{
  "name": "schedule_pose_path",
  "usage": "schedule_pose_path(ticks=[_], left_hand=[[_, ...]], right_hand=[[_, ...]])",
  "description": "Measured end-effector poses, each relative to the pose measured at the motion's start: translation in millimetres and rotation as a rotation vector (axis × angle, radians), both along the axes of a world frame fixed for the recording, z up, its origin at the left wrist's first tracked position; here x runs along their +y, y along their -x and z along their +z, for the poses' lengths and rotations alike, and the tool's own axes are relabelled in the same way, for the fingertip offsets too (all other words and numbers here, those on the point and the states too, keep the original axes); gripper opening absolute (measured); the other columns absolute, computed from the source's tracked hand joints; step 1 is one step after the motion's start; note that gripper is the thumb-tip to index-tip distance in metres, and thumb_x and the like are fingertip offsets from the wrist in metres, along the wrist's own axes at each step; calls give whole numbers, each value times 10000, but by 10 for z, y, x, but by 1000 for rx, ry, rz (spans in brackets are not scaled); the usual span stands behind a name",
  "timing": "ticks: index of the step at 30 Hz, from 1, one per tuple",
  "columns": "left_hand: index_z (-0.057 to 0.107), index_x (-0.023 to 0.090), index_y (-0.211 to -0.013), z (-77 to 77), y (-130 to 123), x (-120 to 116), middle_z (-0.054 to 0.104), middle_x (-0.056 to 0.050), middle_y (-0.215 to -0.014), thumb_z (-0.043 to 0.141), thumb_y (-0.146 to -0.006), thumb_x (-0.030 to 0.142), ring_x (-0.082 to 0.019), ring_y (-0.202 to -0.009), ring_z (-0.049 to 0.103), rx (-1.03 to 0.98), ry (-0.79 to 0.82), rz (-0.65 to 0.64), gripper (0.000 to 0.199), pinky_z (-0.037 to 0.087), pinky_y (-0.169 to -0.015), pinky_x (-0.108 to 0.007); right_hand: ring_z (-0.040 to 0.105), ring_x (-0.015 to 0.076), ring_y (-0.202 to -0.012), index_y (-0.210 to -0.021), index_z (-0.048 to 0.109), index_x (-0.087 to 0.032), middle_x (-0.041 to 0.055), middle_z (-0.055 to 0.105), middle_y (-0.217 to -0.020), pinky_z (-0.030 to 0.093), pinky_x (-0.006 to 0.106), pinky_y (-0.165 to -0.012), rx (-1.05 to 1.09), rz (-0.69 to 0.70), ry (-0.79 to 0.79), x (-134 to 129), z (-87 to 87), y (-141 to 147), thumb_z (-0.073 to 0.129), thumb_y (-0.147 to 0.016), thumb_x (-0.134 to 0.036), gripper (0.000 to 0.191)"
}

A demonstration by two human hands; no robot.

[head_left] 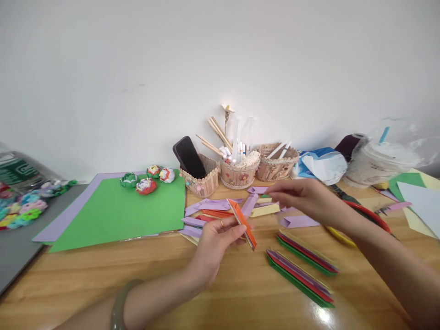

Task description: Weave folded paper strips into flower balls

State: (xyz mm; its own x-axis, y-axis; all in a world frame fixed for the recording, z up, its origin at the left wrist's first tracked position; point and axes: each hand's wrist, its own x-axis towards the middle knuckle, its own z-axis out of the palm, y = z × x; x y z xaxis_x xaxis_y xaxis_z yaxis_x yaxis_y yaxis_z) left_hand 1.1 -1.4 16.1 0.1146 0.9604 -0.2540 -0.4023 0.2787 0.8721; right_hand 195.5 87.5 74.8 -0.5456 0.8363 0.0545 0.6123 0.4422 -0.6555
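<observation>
My left hand is closed on an orange folded paper strip, pinched between thumb and fingers and tilted, with pale layers at its edge. Over the loose pile my right hand has its fingertips drawn together beside a bit of green paper; what they hold, if anything, cannot be made out. In the pile lie purple folded strips, a yellow strip and an orange strip. Two layered stacks of folded strips, one farther back and one nearer, lie on the table below my right forearm.
Paper flowers sit on green sheets at left. Wooden-stick baskets stand by the wall, one holding a phone. Scissors, a blue tissue pack and a lidded cup are at right.
</observation>
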Motion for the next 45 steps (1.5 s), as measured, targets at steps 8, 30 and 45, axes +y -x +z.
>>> schedule_pose_path(ticks=[8,30,45], left_hand=[[715,156,-785,-1,-5,10,683,-43,-797,683,-687,282,-133,-732,569,12,22,-8,162,431,-713,-260],[715,162,-823,10,-16,-2,687,-50,-831,705,-662,284,-147,-743,580,17,20,20,203,448,-717,-281],[717,183,-902,-4,-10,13,699,-48,-862,650,-722,283,-161,-793,581,-6,-76,-14,216,435,-721,-266]], right_hand=[[634,198,-748,-828,688,-227,25,710,-860,442,285,-620,-413,-154,-345,409,-302,-341,458,-805,-246,232],[585,184,-712,-798,647,-182,57,661,-806,438,285,-586,-112,-259,-634,-136,-62,-17,479,-855,-285,206],[593,148,-621,-869,643,-165,50,649,-727,442,247,-552,5,116,-331,-606,-217,416,431,-871,-181,213]])
